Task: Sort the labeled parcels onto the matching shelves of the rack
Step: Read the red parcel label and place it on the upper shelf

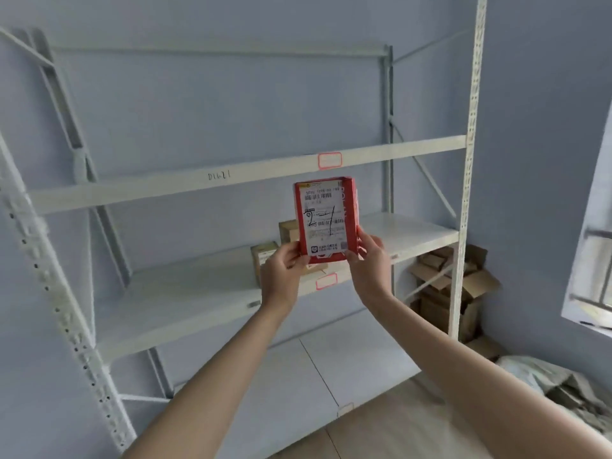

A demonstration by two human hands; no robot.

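Note:
I hold a red parcel (pixel 326 218) upright in front of the white rack (pixel 462 193), its white shipping label facing me with "2-1" handwritten on it. My left hand (pixel 281 271) grips its lower left corner and my right hand (pixel 371 263) grips its lower right corner. Behind the parcel, two small brown boxes (pixel 265 256) sit on the middle shelf (pixel 198 293). A pink-edged tag (pixel 326 281) is stuck to that shelf's front edge, and another pink-edged tag (pixel 329 160) is on the upper shelf's beam (pixel 198 185).
Flattened cardboard boxes (pixel 447 286) are piled on the floor behind the rack's right post. Grey mailer bags (pixel 556 389) lie on the floor at the right. A window (pixel 592 246) is in the right wall. A lower shelf (pixel 298 376) runs under my arms.

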